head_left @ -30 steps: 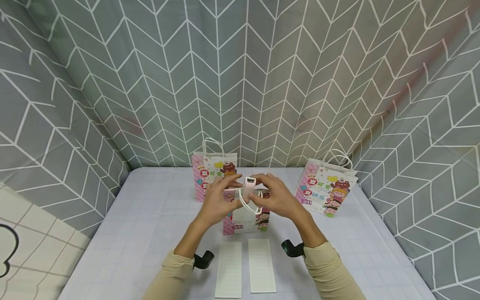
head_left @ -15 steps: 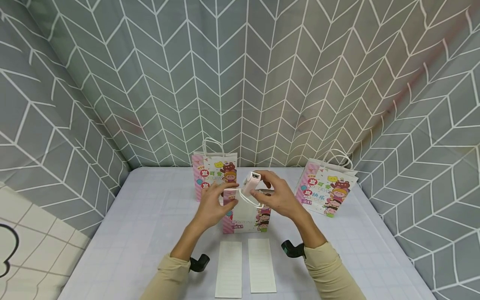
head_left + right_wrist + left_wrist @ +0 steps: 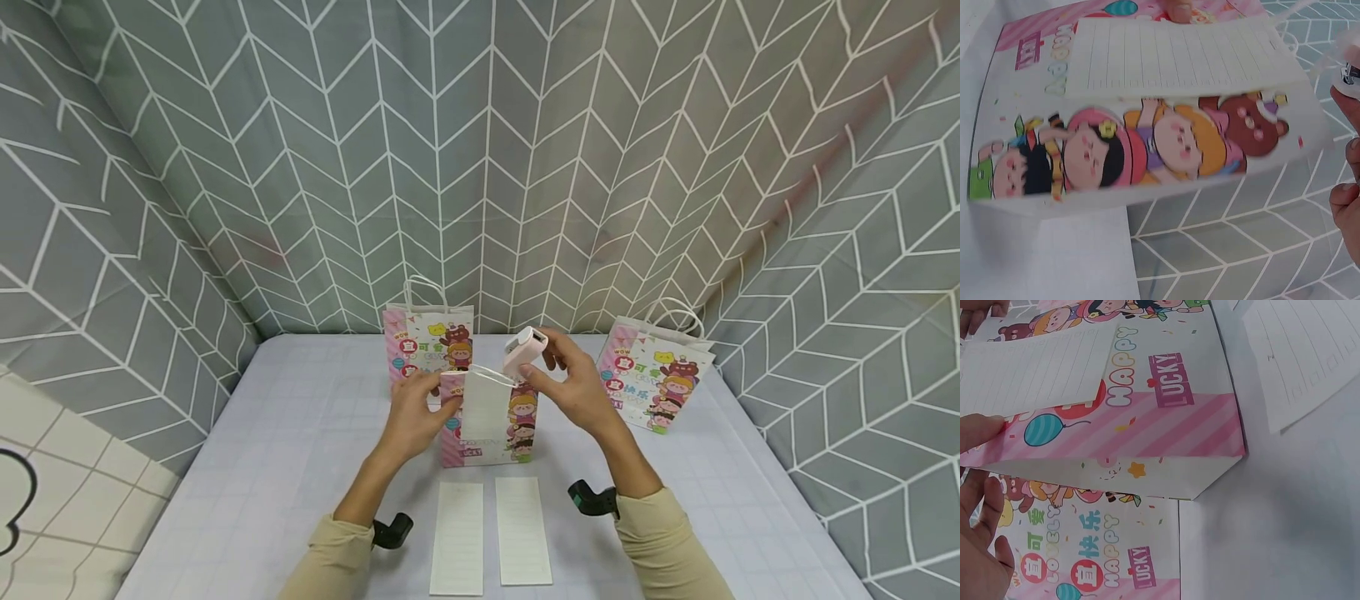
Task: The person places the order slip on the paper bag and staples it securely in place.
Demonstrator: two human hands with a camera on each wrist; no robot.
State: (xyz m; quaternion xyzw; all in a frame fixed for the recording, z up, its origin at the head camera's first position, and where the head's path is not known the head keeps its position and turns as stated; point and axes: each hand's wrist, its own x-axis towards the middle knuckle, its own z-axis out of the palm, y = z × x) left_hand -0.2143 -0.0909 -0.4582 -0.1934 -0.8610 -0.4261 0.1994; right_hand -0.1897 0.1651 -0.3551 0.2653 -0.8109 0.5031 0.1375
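Paper bag (image 3: 491,448) pinched by left hand (image 3: 415,418), pink device (image 3: 522,353) by right hand (image 3: 576,385); rear bag (image 3: 429,340) partly hidden, lined sheets (image 3: 457,540) nearer.

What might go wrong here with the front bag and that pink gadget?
The lined sheet on the front bag might slip; I can't tell whether it's fixed. The bag could tip if the left hand loosens its pinch. The pink gadget in the right hand might snag the white handle nearby.
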